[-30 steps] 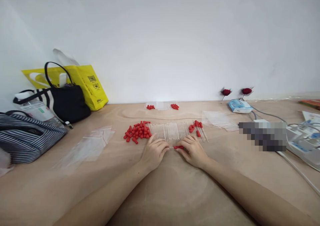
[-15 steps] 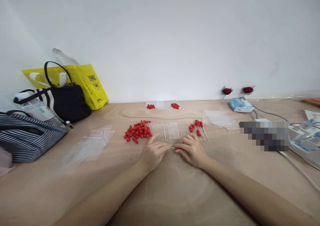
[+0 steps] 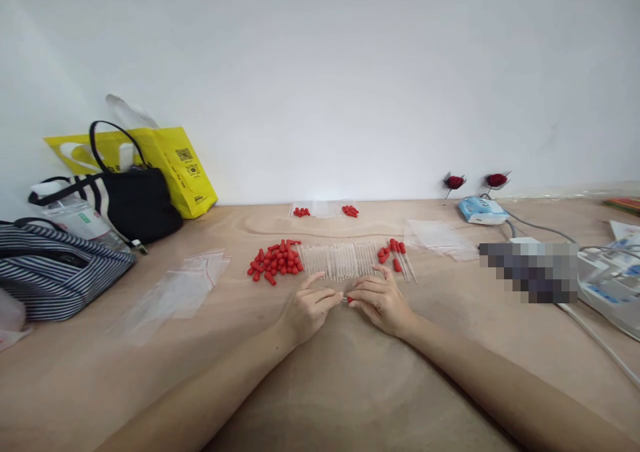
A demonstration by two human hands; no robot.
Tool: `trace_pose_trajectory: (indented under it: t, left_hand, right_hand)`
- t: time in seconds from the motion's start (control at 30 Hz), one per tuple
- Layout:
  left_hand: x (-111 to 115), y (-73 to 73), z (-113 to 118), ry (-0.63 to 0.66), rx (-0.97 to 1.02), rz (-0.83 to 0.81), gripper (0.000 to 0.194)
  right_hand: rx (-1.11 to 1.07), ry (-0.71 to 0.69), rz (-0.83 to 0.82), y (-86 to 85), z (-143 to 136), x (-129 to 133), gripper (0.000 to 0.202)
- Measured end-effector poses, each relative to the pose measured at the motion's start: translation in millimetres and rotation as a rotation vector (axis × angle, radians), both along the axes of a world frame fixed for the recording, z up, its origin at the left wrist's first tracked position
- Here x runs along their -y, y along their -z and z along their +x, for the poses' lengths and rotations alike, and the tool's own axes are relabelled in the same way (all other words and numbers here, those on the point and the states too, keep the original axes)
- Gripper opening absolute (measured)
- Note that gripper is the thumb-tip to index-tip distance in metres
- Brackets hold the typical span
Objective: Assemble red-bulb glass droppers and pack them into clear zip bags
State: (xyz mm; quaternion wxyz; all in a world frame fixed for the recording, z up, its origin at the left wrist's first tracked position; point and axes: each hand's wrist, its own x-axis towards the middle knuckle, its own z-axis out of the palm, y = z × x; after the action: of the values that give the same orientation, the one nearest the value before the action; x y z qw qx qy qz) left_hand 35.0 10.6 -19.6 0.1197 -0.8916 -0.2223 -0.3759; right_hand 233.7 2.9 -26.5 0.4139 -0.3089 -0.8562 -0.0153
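The left hand (image 3: pixel 311 311) grasps a clear tube (image 3: pixel 345 299) between thumb and fingertips, low over the near part of the counter (image 3: pixel 340 385). The right hand (image 3: pixel 383 302) grasps a red rubber bulb (image 3: pixel 350 299), mostly hidden by its fingers, at the tube's right end. The two hands are near each other, with a short piece of the tube showing between them; how far the bulb sits over the tube is too small to tell.

Just beyond the hands lies a row of clear tubes (image 3: pixel 340 262), side by side. A pile of red bulbs (image 3: pixel 275 260) lies at the row's left end. At its right end are a few loose red bulbs (image 3: pixel 383 255) and some tubes with red bulbs on their ends (image 3: pixel 404 262). Flat clear plastic bags (image 3: pixel 175 292) lie left of the pile, and more clear bags (image 3: pixel 440 237) lie to the right. By the wall (image 3: pixel 330 92), a clear packet (image 3: pixel 325 209) lies with red bulbs at both sides.
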Motion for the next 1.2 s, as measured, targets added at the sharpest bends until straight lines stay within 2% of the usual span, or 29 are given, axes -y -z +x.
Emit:
trace_pose_trajectory:
  t: [0.27,0.43,0.67,0.9,1.2]
  left_hand:
    - [2,0.6,1,0.001,0.009,-0.031,0.025]
    - [1,-0.4,2,-0.019,0.029,-0.057,0.025]
    - [-4,-3.7,-1,-0.121,-0.012,-0.076,0.019]
    - [-3,-4.7,-4,-0.129,-0.042,-0.081,0.017]
    - [1,-4.9,1,-0.115,0.005,-0.050,0.020]
  right_hand:
    - [0.028,0.006,-0.012,0.3,-6,0,0.013]
    - [0.071,0.061,-0.012,-1.8,-10,-1,0.014]
    - [0.021,0.132,0.056,-5.9,-2,0,0.014]
    - [0.093,0.178,0.079,-4.3,3,-1,0.014]
    - [0.031,0.090,-0.010,-1.5,-2,-1,0.014]
